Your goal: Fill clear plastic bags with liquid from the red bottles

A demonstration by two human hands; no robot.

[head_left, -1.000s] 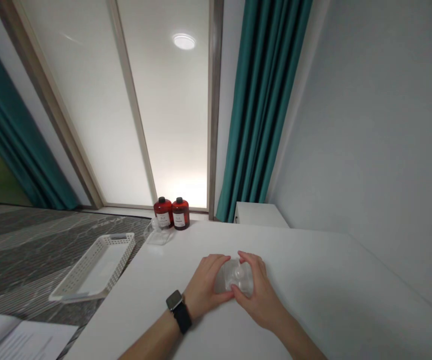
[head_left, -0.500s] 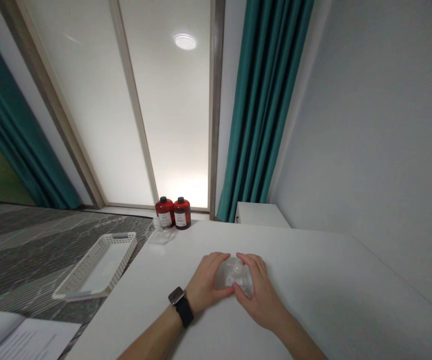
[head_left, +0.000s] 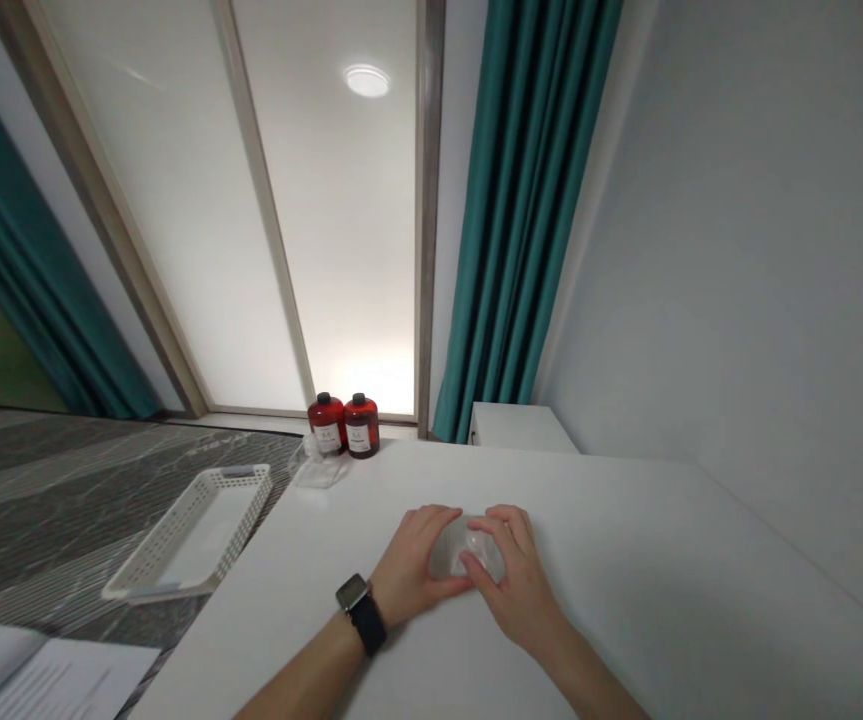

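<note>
Head view: a clear plastic case (head_left: 468, 550) flat on the bench (head_left: 648, 610), cupped between left hand (head_left: 412, 565) and right hand (head_left: 517, 590), fingers (head_left: 502, 525) curved and slightly spread over it, no pinch. Far beyond the case, 2 red bottles (head_left: 326, 422) and a clear plastic piece (head_left: 317, 467), untouched; left of it, a white basket tray (head_left: 240, 478).

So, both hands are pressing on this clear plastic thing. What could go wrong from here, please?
The clear plastic piece looks smooth, so it may slip from the grip of the left hand or right hand. On the white table, it could be hard to see. If it slid far left, it might fall off the edge near the white basket.
</note>
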